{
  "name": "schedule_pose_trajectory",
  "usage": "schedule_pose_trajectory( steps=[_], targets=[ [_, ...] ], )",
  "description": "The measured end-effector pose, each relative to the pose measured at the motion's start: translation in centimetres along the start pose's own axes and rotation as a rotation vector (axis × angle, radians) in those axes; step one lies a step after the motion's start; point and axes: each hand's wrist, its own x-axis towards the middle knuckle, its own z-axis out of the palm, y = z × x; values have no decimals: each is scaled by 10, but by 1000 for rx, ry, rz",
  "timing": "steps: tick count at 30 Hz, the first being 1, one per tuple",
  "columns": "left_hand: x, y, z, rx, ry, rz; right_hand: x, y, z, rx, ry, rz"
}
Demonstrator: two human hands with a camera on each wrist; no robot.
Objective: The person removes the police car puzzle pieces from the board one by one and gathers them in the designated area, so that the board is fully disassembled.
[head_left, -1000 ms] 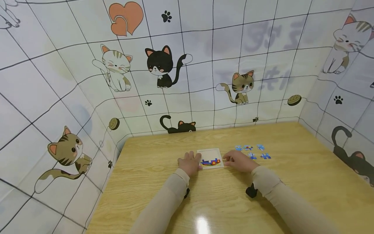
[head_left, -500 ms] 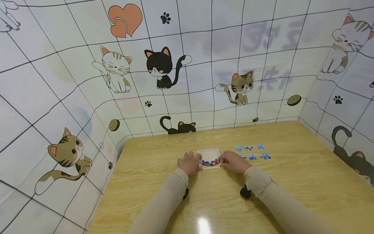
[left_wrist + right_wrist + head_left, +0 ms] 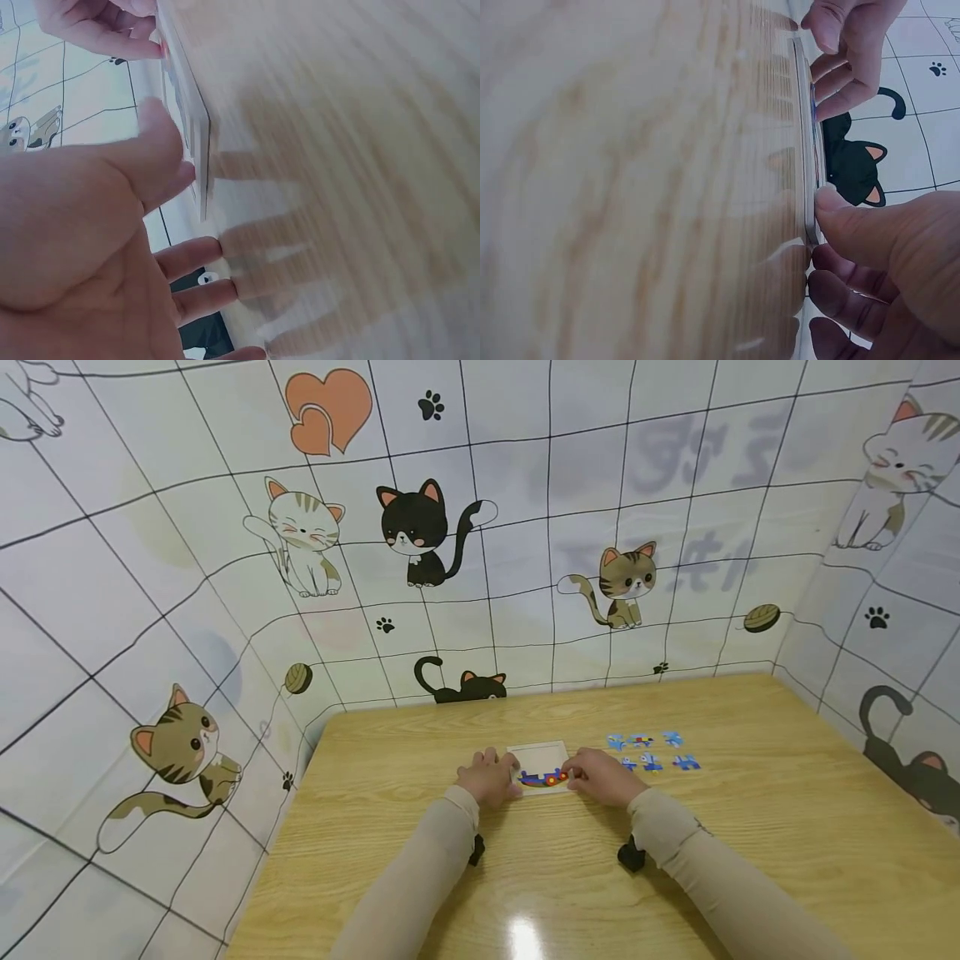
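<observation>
A white puzzle tray (image 3: 537, 755) lies flat on the wooden table (image 3: 735, 835), with a row of coloured pieces (image 3: 543, 778) set along its near edge. My left hand (image 3: 487, 777) rests at the tray's left side. Its fingers (image 3: 196, 255) lie straight on the wood and its thumb (image 3: 161, 150) touches the tray edge (image 3: 201, 161). My right hand (image 3: 600, 774) is at the tray's right near corner. Its thumb (image 3: 847, 217) presses on top of the tray (image 3: 807, 135), and the other fingers (image 3: 840, 289) rest beside it. Whether a piece lies under the thumb is hidden.
Several loose blue puzzle pieces (image 3: 649, 752) lie on the table just right of the tray. Walls papered with cartoon cats (image 3: 420, 531) close the table in at the back, left and right. Black wrist camera mounts (image 3: 630, 857) sit under both sleeves.
My right hand has slid left from beside the tray onto its right near corner. The left hand has stayed at the tray's left edge.
</observation>
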Motion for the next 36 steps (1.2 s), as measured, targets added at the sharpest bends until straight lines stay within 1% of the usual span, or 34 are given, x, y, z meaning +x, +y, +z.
schedule_pose_trajectory(
  steps=[2, 5, 10, 15, 19, 21, 25, 30, 36],
  targets=[
    [0, 1, -1, -22, -9, -20, 0, -1, 0, -3, -2, 1],
    [2, 7, -2, -28, 9, -66, 1, -2, 1, -2, -5, 5],
    [6, 17, -1, 17, 51, -133, 1, -3, 1, 6, -14, 10],
    [13, 24, 3, 43, 91, -177, 2, -3, 2, 5, -12, 8],
    [16, 30, 4, 85, 94, -193, 2, -2, 1, 6, 0, -6],
    [15, 32, 4, 111, 89, -200, 2, -2, 1, 5, 3, -18],
    [11, 36, 2, 132, 81, -208, 3, -2, 0, 5, 4, -16],
    [10, 40, 1, 114, 78, -216, 4, -5, -3, 19, 4, 0],
    [12, 39, 3, 110, 68, -228, 8, -3, -4, 75, -36, 17]
  ],
)
